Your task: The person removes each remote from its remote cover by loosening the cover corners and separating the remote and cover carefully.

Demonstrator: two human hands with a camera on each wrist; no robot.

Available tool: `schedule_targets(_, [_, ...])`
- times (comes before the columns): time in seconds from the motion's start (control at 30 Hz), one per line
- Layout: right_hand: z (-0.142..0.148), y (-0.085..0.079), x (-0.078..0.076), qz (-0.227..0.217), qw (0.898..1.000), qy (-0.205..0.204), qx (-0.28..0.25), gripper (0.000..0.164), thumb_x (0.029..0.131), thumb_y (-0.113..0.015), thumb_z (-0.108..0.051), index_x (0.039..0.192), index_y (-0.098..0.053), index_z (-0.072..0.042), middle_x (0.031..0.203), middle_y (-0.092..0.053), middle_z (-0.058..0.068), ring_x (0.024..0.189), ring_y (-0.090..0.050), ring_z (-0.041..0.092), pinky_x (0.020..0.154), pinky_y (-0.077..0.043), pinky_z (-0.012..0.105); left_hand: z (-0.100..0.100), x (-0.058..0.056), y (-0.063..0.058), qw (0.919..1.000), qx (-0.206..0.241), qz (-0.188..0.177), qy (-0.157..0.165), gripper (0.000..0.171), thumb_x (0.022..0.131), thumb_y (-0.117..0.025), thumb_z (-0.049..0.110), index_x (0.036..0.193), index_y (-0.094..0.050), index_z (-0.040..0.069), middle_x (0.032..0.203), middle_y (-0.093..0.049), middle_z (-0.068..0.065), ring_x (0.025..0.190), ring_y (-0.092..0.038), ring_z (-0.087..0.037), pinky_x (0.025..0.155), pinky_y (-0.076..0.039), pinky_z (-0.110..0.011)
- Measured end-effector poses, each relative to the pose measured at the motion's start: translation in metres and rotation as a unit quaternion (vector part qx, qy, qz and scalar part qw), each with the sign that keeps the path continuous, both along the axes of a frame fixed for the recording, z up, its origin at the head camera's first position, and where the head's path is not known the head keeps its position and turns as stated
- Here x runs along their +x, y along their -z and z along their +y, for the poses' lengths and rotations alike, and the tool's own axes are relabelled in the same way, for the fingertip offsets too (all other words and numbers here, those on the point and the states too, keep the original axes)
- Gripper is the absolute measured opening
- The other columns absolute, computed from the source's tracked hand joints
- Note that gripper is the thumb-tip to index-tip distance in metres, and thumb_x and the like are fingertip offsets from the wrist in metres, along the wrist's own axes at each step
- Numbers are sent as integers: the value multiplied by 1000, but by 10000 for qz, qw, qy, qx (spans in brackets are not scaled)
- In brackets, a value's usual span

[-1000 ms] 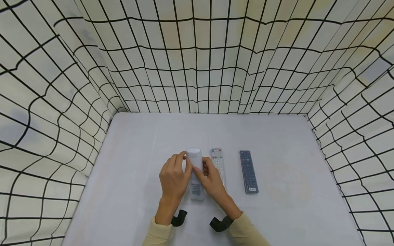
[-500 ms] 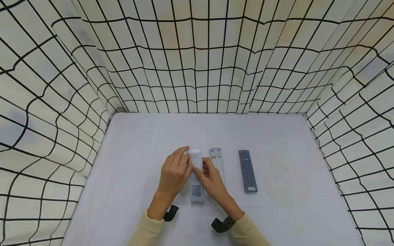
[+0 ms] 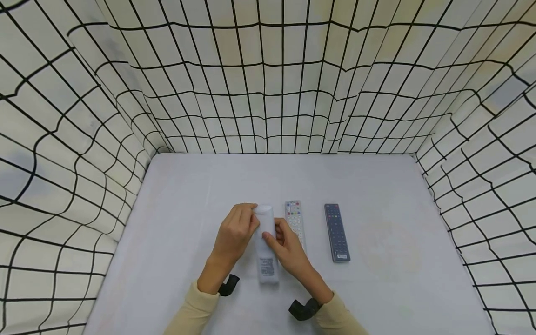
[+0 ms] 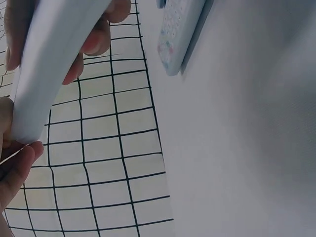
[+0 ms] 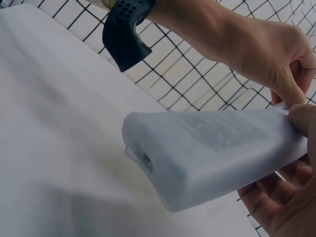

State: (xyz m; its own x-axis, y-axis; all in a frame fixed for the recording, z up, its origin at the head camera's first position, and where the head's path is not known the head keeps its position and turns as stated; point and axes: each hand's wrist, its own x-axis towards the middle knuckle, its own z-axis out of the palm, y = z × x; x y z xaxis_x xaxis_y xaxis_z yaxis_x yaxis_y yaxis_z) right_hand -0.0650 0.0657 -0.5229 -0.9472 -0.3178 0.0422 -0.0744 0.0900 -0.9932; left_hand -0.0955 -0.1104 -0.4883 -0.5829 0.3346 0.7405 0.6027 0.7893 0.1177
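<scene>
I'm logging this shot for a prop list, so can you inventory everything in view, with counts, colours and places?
Held device, probably a remote: one, white with a grey printed label, between the two hands
Pale remote: one, whitish with some coloured buttons, on the table just right of the held device
Dark remote: one, dark blue-grey, on the table, farthest right
Table: one, white, under the remotes
Walls: three sides, off-white with black grid lines, left, back and right
Curved wrist pieces: two, black, one at each wrist
Sleeves: two, cream, on the forearms
Left hand: one, pinching the device's far end
Right hand: one, gripping its right side
</scene>
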Motion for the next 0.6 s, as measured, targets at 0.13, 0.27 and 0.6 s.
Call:
schedule_targets(0.13, [1, 1, 2, -141, 9999, -4, -22, 37, 107, -60, -24, 139, -50, -8, 128, -71, 18, 108, -73, 20, 86, -60, 24, -1, -2, 0, 9996, 205, -140, 104, 8, 92, -54, -6, 89, -58, -1, 97, -71, -15, 81, -68, -23, 66, -56, -27])
schedule_targets(0.27, [3, 3, 2, -239, 9997, -23, -7, 38, 107, -60, -25, 140, -50, -9, 129, -70, 16, 109, -73, 21, 86, -59, 25, -2, -3, -1, 9981, 486, -300, 237, 12, 85, -61, -10, 86, -56, 1, 96, -71, -14, 81, -68, -23, 64, -54, -28])
schedule_targets(0.6, [7, 3, 5, -237, 9996, -158, 18, 40, 108, -59, -24, 144, -48, -10, 133, -68, 17, 112, -71, 21, 89, -58, 24, -7, -4, -5, 9878, 1174, -929, 436, 22, 81, -67, -15, 86, -58, 4, 91, -72, -10, 78, -68, -19, 64, -54, -28])
